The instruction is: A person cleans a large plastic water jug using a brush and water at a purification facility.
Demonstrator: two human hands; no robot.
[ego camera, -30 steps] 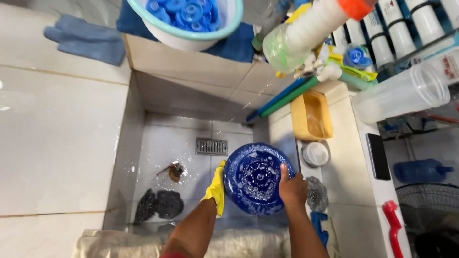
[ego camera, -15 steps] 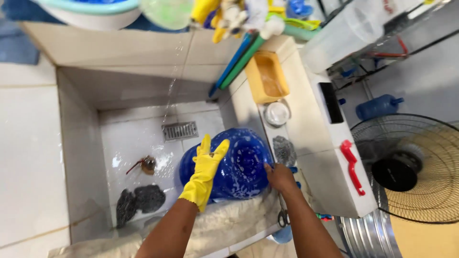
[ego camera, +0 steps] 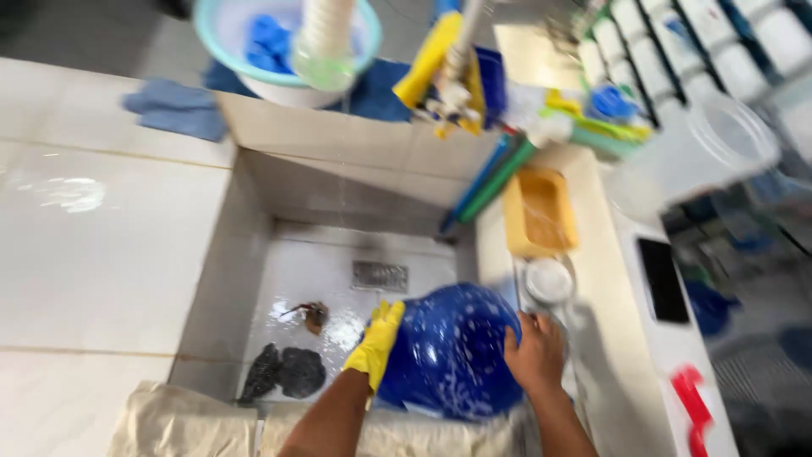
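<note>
Head view: the blue bowl (ego camera: 448, 351), flecked with suds, is held over the tiled sink (ego camera: 338, 279), at its front right. The left hand (ego camera: 376, 343), in a yellow glove, presses flat against the bowl's left side. The bare right hand (ego camera: 534, 351) clamps the right rim, fingers curled over the edge. The hands are apart, the bowl between them. Dark scraps (ego camera: 283, 372) lie on the sink floor near a drain grate (ego camera: 380, 276). A yellow tray (ego camera: 541, 211) rests on the right surface (ego camera: 609, 338).

Judgement: soapy glass-smooth ware slips; the bare hand should keep a firm rim hold while the gloved palm works round, bowl kept low over the sink.
</note>
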